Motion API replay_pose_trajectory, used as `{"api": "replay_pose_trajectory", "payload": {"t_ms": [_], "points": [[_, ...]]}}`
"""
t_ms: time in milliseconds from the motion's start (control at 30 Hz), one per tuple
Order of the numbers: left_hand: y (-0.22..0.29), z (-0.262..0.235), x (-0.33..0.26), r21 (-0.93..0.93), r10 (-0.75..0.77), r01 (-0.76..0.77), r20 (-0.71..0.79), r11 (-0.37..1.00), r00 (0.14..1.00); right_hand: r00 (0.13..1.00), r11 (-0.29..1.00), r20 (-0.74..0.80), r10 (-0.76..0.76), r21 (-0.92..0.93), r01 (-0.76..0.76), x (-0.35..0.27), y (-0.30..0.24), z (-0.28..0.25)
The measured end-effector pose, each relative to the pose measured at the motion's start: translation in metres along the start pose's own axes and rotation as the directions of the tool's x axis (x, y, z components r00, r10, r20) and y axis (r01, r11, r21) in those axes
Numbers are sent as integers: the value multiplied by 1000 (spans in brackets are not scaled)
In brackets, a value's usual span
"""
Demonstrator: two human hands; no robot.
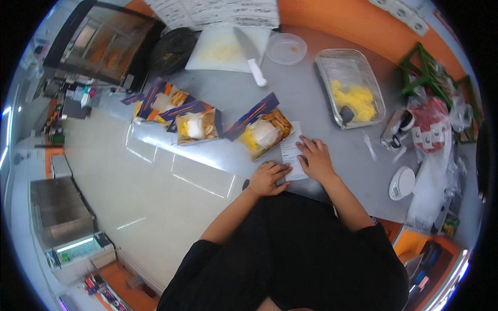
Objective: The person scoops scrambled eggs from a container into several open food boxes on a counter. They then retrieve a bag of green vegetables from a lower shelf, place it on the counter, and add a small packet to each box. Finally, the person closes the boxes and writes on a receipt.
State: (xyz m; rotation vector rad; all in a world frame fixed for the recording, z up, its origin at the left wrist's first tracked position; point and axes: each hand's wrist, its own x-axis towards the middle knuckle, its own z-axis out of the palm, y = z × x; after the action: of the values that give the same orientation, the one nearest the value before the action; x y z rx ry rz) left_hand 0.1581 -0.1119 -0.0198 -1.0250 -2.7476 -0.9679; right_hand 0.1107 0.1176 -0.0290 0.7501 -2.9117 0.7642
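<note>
A printed paper slip (294, 161) lies on the metal counter in front of me. My left hand (268, 179) rests at its lower left edge, fingers stretched toward the paper and thumb apart. On the slip's right side, my right hand (316, 159) lies with its fingers spread and fingertips touching the paper. Just beyond, an open food box (266, 133) holds rice, something yellow and browned pieces; it stands beside the slip's upper left edge. Two similar open boxes stand farther left, one nearer (196, 126) and one behind it (165, 102).
A foil tray (381, 111) with yellow food and a dark scoop stands right. At the back, a knife (253, 63) lies on a white cutting board (218, 47) beside a round plastic tub (286, 49). A white scale (402, 182) and plastic bags (430, 181) occupy the right end.
</note>
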Motion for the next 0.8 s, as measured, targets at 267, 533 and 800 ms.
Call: {"api": "replay_pose_trajectory", "payload": {"t_ms": [267, 533, 800], "points": [[-4, 35, 15, -77, 129, -126, 28, 989, 991, 989, 995, 110, 96, -46, -92, -42, 26, -17], [-29, 34, -3, 61, 154, -155, 34, 986, 988, 851, 936, -430, 301, 304, -177, -114, 9, -28], [-57, 36, 6, 144, 321, -322, 29, 936, 946, 222, 630, -743, 632, 326, -705, -314, -37, -43]]}}
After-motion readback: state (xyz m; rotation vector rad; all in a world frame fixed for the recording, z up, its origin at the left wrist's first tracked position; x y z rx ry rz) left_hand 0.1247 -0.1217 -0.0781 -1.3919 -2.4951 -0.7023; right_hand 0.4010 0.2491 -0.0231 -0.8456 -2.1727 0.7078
